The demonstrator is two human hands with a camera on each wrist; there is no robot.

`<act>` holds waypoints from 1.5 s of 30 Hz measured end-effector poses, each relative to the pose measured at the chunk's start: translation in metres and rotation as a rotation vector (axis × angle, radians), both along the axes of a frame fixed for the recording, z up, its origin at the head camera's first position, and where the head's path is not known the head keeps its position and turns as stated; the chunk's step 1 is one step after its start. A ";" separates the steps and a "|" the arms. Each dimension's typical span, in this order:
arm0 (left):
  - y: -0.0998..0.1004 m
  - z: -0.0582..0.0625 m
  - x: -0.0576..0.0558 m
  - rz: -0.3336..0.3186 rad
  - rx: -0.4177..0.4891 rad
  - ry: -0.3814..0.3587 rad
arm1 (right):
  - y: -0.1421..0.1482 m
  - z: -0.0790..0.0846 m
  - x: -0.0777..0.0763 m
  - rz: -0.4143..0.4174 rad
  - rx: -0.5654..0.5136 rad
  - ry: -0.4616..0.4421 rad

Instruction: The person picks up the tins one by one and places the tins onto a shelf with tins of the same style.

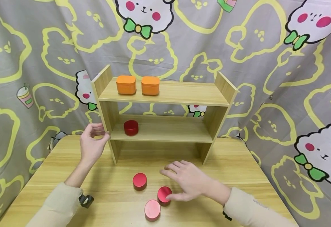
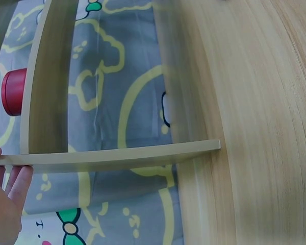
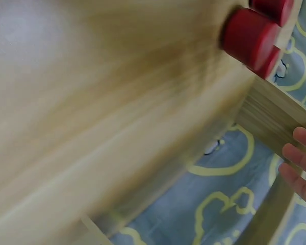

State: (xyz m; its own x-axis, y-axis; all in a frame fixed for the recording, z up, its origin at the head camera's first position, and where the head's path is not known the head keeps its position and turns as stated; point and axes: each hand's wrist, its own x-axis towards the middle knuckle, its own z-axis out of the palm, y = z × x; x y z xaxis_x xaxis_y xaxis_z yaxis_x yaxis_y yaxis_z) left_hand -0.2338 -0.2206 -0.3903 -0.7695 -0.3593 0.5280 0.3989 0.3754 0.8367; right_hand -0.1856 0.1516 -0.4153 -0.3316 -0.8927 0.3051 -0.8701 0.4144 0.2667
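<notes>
The left hand (image 1: 92, 143) pinches the left side panel (image 1: 110, 112) of the wooden shelf (image 1: 188, 91). The right hand (image 1: 192, 179), fingers spread, has its thumb at one of three red tins (image 1: 163, 193) between the surface's (image 1: 239, 179) side edges. A fourth tin (image 1: 131, 127) sits near the middle board's (image 1: 171, 130) left end, below two orange boxes (image 1: 126, 85).

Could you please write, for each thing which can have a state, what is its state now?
Left hand: pinching the shelf's side panel
Right hand: fingers spread, holding nothing
Wooden shelf: standing upright
Shelved red tin: upright, closed
Farthest table tin: upright, closed
Tin by right thumb: upright, closed
Nearest tin: upright, closed
Left orange box: closed
Right orange box: closed
</notes>
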 end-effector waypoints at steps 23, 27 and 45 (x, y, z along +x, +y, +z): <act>0.000 -0.003 -0.001 -0.012 0.008 0.012 | 0.010 -0.067 -0.004 -0.016 0.023 -0.106; 0.000 -0.003 -0.001 -0.012 0.012 0.015 | 0.009 -0.072 -0.006 -0.026 0.030 -0.120; -0.001 -0.004 -0.003 0.007 0.006 0.024 | 0.002 -0.079 -0.009 -0.011 0.053 -0.123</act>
